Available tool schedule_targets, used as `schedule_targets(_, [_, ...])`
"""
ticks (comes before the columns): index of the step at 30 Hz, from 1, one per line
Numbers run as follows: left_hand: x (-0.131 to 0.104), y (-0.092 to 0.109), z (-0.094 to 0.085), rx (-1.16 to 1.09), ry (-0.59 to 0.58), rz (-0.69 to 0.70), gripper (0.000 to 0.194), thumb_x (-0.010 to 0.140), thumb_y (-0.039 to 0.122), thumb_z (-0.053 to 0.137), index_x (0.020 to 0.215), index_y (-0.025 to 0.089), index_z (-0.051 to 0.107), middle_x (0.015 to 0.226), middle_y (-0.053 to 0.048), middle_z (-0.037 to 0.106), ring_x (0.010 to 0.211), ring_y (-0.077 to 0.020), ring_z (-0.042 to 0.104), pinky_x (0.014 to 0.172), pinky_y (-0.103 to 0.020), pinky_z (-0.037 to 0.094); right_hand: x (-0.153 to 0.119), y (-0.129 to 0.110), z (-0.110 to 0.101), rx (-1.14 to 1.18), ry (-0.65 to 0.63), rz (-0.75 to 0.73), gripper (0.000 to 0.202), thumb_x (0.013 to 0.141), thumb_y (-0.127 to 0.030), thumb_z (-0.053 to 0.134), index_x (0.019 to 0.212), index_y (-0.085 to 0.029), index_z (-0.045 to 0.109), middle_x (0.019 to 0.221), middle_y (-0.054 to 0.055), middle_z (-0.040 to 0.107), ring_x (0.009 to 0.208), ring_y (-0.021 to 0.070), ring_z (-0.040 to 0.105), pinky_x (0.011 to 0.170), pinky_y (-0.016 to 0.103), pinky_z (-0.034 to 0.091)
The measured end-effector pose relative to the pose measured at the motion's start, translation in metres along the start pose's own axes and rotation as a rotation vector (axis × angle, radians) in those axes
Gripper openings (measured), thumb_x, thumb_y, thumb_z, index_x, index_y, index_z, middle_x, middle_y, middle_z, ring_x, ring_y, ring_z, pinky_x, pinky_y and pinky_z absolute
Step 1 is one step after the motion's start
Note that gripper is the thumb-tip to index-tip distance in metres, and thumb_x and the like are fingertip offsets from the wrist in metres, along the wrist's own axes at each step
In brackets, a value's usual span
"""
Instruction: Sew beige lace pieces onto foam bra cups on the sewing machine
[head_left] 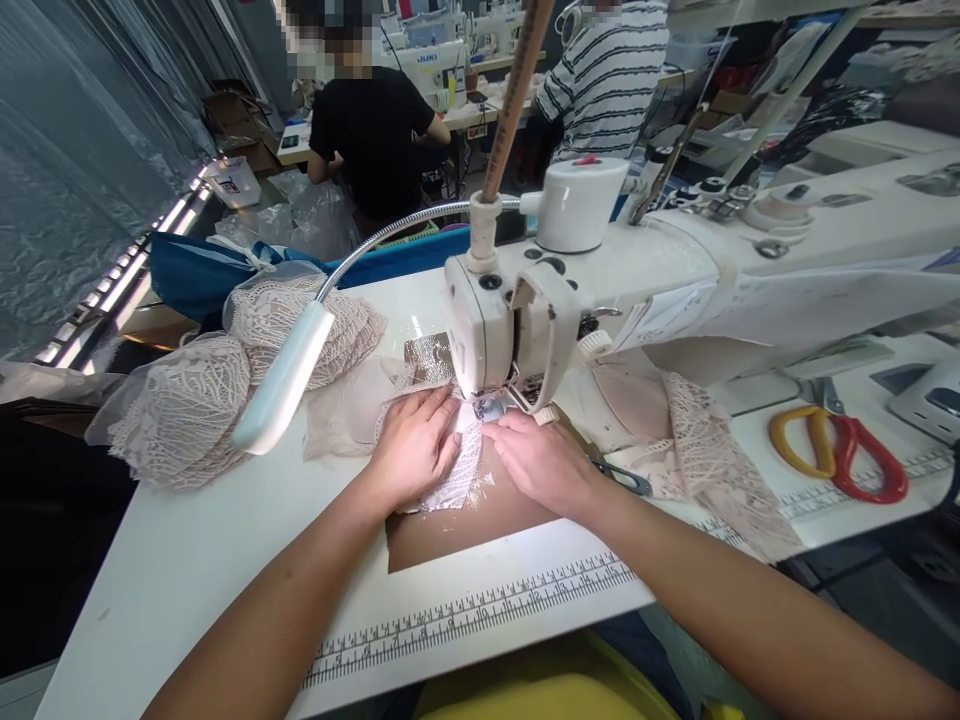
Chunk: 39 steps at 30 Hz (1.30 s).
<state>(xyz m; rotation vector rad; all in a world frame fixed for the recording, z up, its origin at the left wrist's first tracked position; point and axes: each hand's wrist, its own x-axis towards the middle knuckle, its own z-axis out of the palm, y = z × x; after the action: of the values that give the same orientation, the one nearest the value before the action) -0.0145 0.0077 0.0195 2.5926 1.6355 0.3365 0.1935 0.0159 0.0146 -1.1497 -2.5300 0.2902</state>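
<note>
A white sewing machine (480,330) has its needle area over a piece of pale lace (459,470), brightly lit by a lamp. My left hand (416,440) lies flat on this lace, left of the presser foot, fingers stretched forward. To the right of the foot, my right hand (540,455) rests low with its fingers extended, their tips at the lace's edge close to the foot. Under both hands is a brown plate (450,540) on the white table (225,560). Dark thread snips (630,480) lie partly hidden beside my right hand.
Lace cup pieces (180,410) are piled at the left, behind a gooseneck lamp (289,375). More lace (712,450) and scissors with yellow and red handles (870,460) lie at the right. A printed ruler (480,610) runs along the front edge. Two people sit farther back.
</note>
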Motion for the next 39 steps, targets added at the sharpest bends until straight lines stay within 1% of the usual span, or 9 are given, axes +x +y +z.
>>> schedule_targets(4, [-0.001,0.001,0.000,0.018,-0.015,-0.019,0.045,0.092,0.032,0.043,0.130,0.012,0.052,0.131,-0.016,0.054,0.117,-0.0331,0.046,0.097,-0.051,0.040,-0.001,-0.002,-0.002,-0.001,-0.010,0.004,0.030,0.088,-0.013,0.046,0.109,-0.017,0.068,0.089,0.005,0.065,0.073,0.0164,0.053,0.065,0.029,0.037])
schedule_targets(11, [-0.002,0.000,0.003,-0.009,0.026,-0.020,0.043,0.091,0.031,0.045,0.130,0.015,0.052,0.137,-0.017,0.050,0.120,-0.0346,0.047,0.096,-0.054,0.041,0.000,-0.004,-0.002,-0.008,-0.039,0.022,0.031,0.088,-0.014,0.047,0.110,-0.019,0.068,0.088,0.005,0.065,0.075,0.0171,0.056,0.066,0.029,0.037])
schedule_targets(15, [-0.005,0.000,0.001,-0.036,0.037,-0.031,0.038,0.089,0.029,0.048,0.123,0.014,0.057,0.148,-0.019,0.037,0.124,-0.0364,0.045,0.097,-0.056,0.041,0.001,-0.004,-0.001,0.006,-0.028,0.027,0.031,0.087,-0.014,0.049,0.110,-0.019,0.068,0.096,0.006,0.068,0.081,0.0182,0.059,0.072,0.030,0.041])
schedule_targets(18, [-0.010,-0.001,-0.008,-0.096,-0.006,-0.028,0.034,0.087,0.029,0.050,0.116,0.014,0.060,0.150,-0.020,0.031,0.129,-0.0372,0.042,0.099,-0.056,0.040,0.000,-0.002,-0.002,0.034,-0.013,0.008,0.029,0.088,-0.014,0.049,0.110,-0.019,0.069,0.096,0.006,0.069,0.084,0.0187,0.060,0.074,0.030,0.043])
schedule_targets(23, [-0.037,0.003,-0.033,-0.213,-0.192,0.090,0.032,0.087,0.033,0.054,0.114,0.018,0.061,0.149,-0.016,0.036,0.131,-0.0338,0.041,0.101,-0.050,0.041,-0.001,0.001,-0.002,0.097,0.002,-0.019,0.028,0.089,-0.016,0.049,0.109,-0.018,0.069,0.097,0.006,0.069,0.088,0.0189,0.062,0.079,0.031,0.045])
schedule_targets(27, [-0.072,0.017,-0.045,-0.232,-0.256,0.149,0.032,0.088,0.033,0.055,0.118,0.023,0.061,0.149,-0.010,0.038,0.132,-0.0312,0.041,0.101,-0.047,0.041,-0.002,0.002,-0.003,0.102,0.005,-0.034,0.026,0.090,-0.019,0.049,0.107,-0.017,0.069,0.097,0.007,0.069,0.090,0.0198,0.061,0.082,0.032,0.045])
schedule_targets(33, [-0.112,0.042,-0.037,-0.205,-0.234,0.165,0.039,0.088,0.026,0.054,0.127,0.025,0.053,0.147,-0.006,0.042,0.131,-0.0292,0.040,0.103,-0.047,0.038,-0.007,-0.001,-0.004,0.152,0.004,-0.066,0.025,0.091,-0.022,0.050,0.109,-0.017,0.068,0.098,0.007,0.068,0.091,0.0201,0.061,0.081,0.031,0.045])
schedule_targets(37, [-0.121,0.059,-0.032,-0.167,-0.198,0.166,0.039,0.088,0.022,0.050,0.127,0.021,0.052,0.144,-0.009,0.046,0.129,-0.0307,0.042,0.098,-0.047,0.041,-0.009,-0.008,0.001,0.200,0.006,-0.224,0.028,0.089,-0.024,0.055,0.115,-0.016,0.063,0.098,0.008,0.067,0.089,0.0202,0.059,0.077,0.031,0.045])
schedule_targets(39, [-0.121,0.065,-0.032,-0.168,-0.207,0.171,0.039,0.089,0.021,0.048,0.127,0.020,0.052,0.143,-0.009,0.047,0.129,-0.0307,0.042,0.097,-0.047,0.042,-0.009,-0.013,0.004,0.200,-0.004,-0.308,0.025,0.090,-0.025,0.053,0.111,-0.017,0.064,0.095,0.008,0.067,0.087,0.0195,0.059,0.076,0.030,0.043])
